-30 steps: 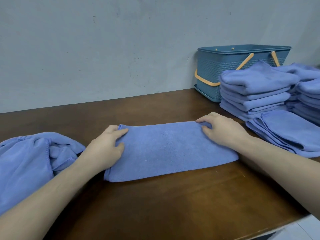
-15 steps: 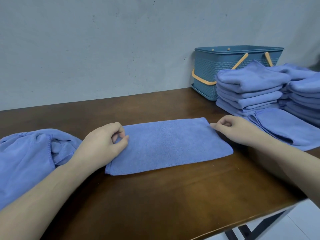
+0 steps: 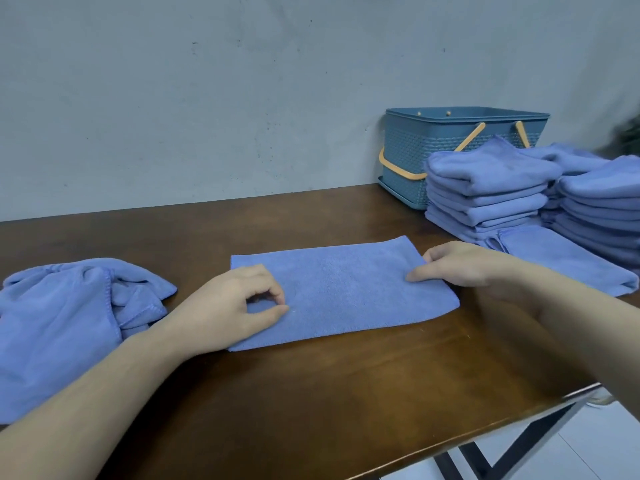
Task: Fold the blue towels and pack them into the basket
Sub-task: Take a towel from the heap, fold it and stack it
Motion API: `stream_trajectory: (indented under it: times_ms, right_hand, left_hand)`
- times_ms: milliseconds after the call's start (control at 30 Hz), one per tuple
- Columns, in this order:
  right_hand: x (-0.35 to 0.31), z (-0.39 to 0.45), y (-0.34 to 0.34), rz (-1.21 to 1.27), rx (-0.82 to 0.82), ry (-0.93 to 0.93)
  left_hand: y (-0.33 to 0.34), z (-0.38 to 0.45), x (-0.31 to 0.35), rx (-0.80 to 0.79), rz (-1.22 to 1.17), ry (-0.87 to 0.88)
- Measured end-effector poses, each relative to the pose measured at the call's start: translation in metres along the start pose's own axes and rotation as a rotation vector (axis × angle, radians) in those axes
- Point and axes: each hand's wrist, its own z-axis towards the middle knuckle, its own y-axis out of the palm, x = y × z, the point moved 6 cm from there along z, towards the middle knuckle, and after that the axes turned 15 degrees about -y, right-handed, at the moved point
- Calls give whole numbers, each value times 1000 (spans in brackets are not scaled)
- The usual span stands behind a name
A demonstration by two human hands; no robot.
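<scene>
A folded blue towel lies flat on the table, in front and to the left of the basket. The left hand rests on its left end with fingers curled, thumb and forefinger almost meeting, while the right hand pinches its right edge.

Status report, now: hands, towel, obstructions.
Left hand pinching the flat towel at its left end; right hand gripping its right edge. Basket behind folded stacks. Nothing on the towel.
</scene>
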Motion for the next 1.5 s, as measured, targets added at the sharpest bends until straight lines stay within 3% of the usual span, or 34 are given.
stream_trajectory:
  times_ms: [200,367,533,667,767,900,1133,1233,1400,1500]
  right_hand:
    - [-33,-3,9,366,63,-141]
    - [-85,5,22,487,90,-219]
    - [-147,17,56,363,56,-352]
    - [-179,19,92,211,-2,-486]
    - [-186,15,110,183,-45,-540]
    - [-178,10,104,330,-75,-554]
    - [-132,16,85,309,172,-697]
    - [-120,14,90,280,178,-784]
    - [-117,8,106,7,60,-943]
    - [-114,10,106,9,29,-931]
  left_hand:
    - [-2,3,-6,95,-98,-94]
    - [-9,5,-11,195,-540,-278]
    - [-18,4,-8,207,-969,-389]
    - [-16,3,-9,120,-1251,-541]
    - [-15,2,-13,139,-1196,-589]
    - [-9,3,-22,118,-1134,-635]
    - [-2,8,-26,26,-865,-584]
    - [-13,8,-27,31,-870,-569]
    - [-22,0,-38,-43,-510,-565]
    - [-18,0,-44,-74,-287,-560]
